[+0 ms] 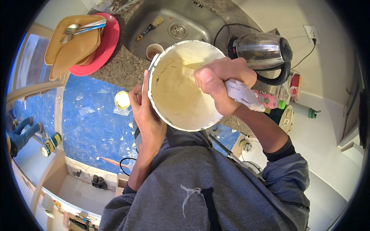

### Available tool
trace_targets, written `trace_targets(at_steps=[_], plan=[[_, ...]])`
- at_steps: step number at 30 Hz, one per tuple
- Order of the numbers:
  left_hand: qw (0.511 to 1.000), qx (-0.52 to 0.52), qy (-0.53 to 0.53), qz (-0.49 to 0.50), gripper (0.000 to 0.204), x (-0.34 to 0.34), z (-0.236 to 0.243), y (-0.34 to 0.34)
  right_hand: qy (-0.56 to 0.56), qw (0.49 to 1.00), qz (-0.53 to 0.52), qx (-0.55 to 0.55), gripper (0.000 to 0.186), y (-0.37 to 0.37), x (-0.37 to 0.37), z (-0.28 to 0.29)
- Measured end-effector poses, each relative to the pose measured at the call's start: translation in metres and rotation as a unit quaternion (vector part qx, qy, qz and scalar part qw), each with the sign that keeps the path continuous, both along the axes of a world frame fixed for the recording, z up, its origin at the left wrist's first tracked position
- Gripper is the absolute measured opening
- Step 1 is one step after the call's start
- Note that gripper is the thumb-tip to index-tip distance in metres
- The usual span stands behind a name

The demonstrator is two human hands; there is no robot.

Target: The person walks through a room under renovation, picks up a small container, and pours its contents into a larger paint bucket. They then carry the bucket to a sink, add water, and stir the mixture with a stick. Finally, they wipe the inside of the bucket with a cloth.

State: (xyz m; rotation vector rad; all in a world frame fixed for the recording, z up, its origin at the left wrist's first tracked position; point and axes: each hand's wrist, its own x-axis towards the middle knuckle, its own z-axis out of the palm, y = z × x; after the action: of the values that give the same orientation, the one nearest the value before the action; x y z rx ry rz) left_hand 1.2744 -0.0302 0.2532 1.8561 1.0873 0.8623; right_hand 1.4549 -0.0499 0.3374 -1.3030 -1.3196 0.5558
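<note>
A round white bucket (153, 101) is in front of me at the sink edge of the counter, its mouth facing up at me. Cream-coloured paste or paint coats its inside and bottom. My left hand (147, 115) grips the bucket's left side, fingers along the outer wall near the rim. Over the bucket's right rim, my right hand (225, 79) is closed round a hand tool with a thick, white-smeared handle (243, 95). The tool's other end points into the bucket; its pale tip is partly hidden by my fist, so I cannot make out its exact kind.
The steel sink (206, 29) holds a paintbrush (151, 28); a cup (154, 51) stands beside the bucket. An electric kettle (262, 50) and a pink-labelled bottle (268, 101) are at right. Brown trays (73, 48) with cutlery rest on a red plate (110, 42). Blue sheeting (88, 115) covers the floor.
</note>
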Motion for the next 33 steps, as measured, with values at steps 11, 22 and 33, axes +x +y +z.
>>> trace_targets(at_steps=[11, 22, 33], plan=[[1.0, -0.009, 0.008, 0.008, 0.078, 0.0, 0.001, -0.001, 0.118, 0.986, 0.034, -0.116, 0.028, -0.011, -0.001, 0.006], [1.0, -0.013, 0.003, 0.007, 0.078, 0.0, 0.002, -0.001, 0.005, 0.989, 0.073, -0.126, 0.031, -0.021, 0.009, 0.009], [1.0, -0.001, 0.007, 0.001, 0.079, 0.0, 0.001, 0.001, -0.053, 0.993, 0.087, -0.056, 0.022, -0.014, -0.002, 0.016]])
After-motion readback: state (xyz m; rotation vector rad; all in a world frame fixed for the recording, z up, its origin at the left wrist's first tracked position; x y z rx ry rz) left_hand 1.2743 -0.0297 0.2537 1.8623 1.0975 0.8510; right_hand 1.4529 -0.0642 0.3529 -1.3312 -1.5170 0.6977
